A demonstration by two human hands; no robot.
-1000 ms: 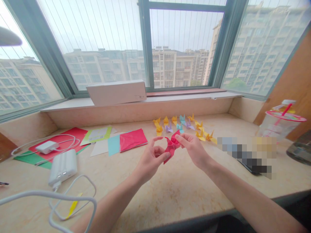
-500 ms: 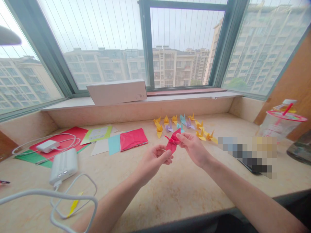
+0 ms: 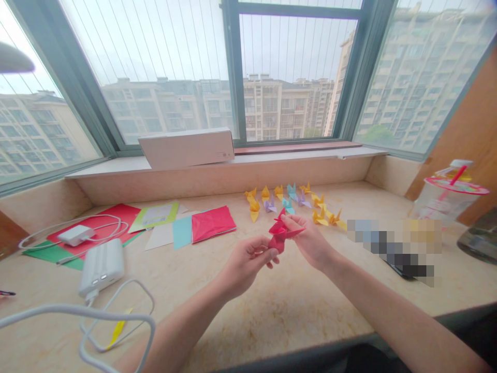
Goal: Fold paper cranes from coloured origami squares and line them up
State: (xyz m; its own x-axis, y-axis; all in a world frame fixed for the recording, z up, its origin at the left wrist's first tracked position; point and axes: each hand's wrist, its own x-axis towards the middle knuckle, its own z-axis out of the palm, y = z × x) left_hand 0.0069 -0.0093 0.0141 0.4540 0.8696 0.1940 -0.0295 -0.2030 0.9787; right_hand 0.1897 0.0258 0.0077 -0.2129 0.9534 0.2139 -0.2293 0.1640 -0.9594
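Note:
A red origami crane is held up between both hands above the stone counter. My left hand pinches its lower left part, thumb on top. At the crane's upper right, my right hand grips it; the fingertips are partly hidden behind the red paper. Beyond the hands stand several finished paper cranes: yellow ones such as the yellow crane, a purple crane and a light blue crane. Left of them lies a stack of red paper.
A white power bank with looping cables, a white charger and coloured sheets lie on the left. At right are a dark phone, partly blurred out, and a plastic cup with a straw. A white box stands on the sill.
The red crane has been turned and its folded parts are now spread apart, with one wing pointing right. My right hand has shifted slightly lower behind it.

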